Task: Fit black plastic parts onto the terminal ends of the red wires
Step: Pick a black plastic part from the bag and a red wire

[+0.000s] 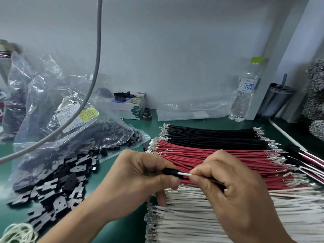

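My left hand pinches a small black plastic part between thumb and fingers. A white wire runs out of that part to the right, and my right hand pinches it close to the part. A red wire shows just under the white one between the two hands. Both hands hover over a flat bundle of red wires with metal terminals at both ends. Loose black plastic parts lie in a heap at the left.
Black wires lie behind the red ones and white wires in front. Clear bags of black parts stand at the left. A water bottle, a dark tumbler and a small box line the back wall. A grey cable hangs across the left.
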The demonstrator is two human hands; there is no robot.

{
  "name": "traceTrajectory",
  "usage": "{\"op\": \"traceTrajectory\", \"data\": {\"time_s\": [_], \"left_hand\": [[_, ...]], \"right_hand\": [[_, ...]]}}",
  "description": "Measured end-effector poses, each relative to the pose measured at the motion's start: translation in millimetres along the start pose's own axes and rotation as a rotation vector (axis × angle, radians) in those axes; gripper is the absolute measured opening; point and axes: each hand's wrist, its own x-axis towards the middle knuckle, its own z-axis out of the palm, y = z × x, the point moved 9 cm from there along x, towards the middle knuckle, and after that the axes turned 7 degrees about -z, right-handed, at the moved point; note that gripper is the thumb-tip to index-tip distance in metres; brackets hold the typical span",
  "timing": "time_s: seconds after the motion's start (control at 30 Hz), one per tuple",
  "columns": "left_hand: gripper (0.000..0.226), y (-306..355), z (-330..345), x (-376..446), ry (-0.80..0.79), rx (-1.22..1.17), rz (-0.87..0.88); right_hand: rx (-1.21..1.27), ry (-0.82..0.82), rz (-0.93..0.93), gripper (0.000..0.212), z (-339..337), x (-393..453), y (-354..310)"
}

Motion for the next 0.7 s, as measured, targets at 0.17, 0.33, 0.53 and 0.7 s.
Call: {"op": "traceTrajectory", "data": {"time_s": [0.17, 0.33, 0.53, 0.7], "left_hand": [[0.007, 9, 1, -3, 0.012, -0.003, 0.047], [0.009, 8, 2, -3, 0.012, 0.033, 0.086], [0.014, 20, -16, -3, 0.049, -0.013, 0.165], [0.031, 25, -60, -6, 0.158, 0.075, 0.163]], "right_hand": [[-0.048, 0.033, -0.09, 0.025, -3, 2, -8], [-0.015, 0.021, -0.138, 0.025, -2, 0, -9], [-0.109, -0.005, -0.112, 0.027, -16, 9, -4], [-0.228, -0.127, -0.023, 0.037, -9, 7, 6]]}}
